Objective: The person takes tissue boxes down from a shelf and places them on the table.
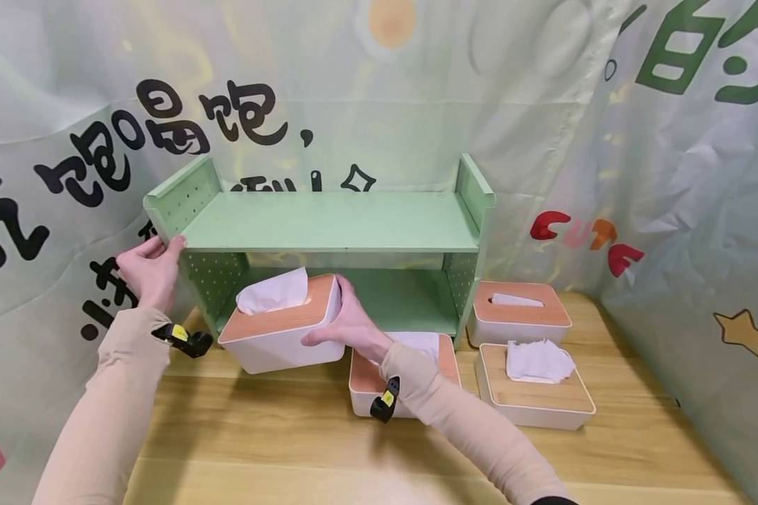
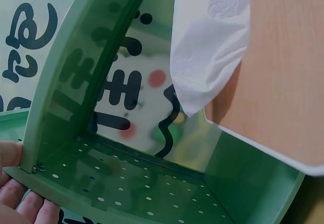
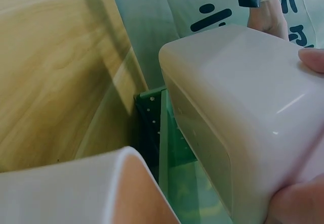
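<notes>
My right hand (image 1: 358,319) grips the right end of a tissue box (image 1: 284,352), a white case with a wood-look lid and a tissue sticking up. Tilted, this box is held before the lower level of a green two-level shelf (image 1: 331,221). In the right wrist view, the white underside of the box (image 3: 238,77) shows, with fingertips at its right edge. My left hand (image 1: 151,270) pinches the front edge of the shelf's left side panel. Thumb and fingers lie on either side of that perforated panel (image 2: 131,178) in the left wrist view.
A second tissue box (image 1: 379,402), partly behind my right forearm, stands before the shelf on the wooden table (image 1: 328,463). Right of the shelf are a third box (image 1: 521,330) at the back and another box (image 1: 537,415) in front. Printed cloth (image 1: 404,126) hangs behind.
</notes>
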The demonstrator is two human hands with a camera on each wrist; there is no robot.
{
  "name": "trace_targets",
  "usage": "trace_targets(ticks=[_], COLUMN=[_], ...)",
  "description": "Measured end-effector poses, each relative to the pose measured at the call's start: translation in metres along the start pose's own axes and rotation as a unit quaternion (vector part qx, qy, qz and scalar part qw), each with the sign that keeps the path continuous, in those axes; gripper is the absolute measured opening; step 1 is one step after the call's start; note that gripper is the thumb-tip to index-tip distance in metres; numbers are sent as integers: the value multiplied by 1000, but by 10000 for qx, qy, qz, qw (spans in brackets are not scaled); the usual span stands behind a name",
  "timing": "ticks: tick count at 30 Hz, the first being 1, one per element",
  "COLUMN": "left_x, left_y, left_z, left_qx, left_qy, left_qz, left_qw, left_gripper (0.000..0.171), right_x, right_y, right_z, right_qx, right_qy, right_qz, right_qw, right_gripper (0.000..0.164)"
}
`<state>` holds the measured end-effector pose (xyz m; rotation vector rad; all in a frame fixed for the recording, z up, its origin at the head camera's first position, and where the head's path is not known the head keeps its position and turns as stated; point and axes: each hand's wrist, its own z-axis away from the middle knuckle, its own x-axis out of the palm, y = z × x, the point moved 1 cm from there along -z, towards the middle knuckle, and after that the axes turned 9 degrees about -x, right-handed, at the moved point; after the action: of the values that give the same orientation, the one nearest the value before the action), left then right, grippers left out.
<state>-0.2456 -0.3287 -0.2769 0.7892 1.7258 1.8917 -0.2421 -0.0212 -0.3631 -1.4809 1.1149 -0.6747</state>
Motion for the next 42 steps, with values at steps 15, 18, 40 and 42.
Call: trace_targets(ticks=[15, 18, 40, 42], left_x=[-1, -1, -1, -1], left_y=[-1, -1, 1, 1], left_z=[0, 0, 0, 0], left_qx=[-72, -64, 7, -1], left_qy=[-53, -87, -50, -57], left_qz=[-34, -20, -32, -10], left_qw=[10000, 9999, 10000, 10000], left_gripper=[38, 39, 39, 39], right_x=[15, 17, 38, 39], right_y=[2, 4, 7, 8], right_z=[14, 16, 23, 23], right_qx=[-43, -3, 344, 362], right_qy=[149, 153, 47, 15], right_qz=[117, 95, 616, 635], right_qw=[9998, 9998, 9975, 9973], right_gripper=[128, 128, 130, 130])
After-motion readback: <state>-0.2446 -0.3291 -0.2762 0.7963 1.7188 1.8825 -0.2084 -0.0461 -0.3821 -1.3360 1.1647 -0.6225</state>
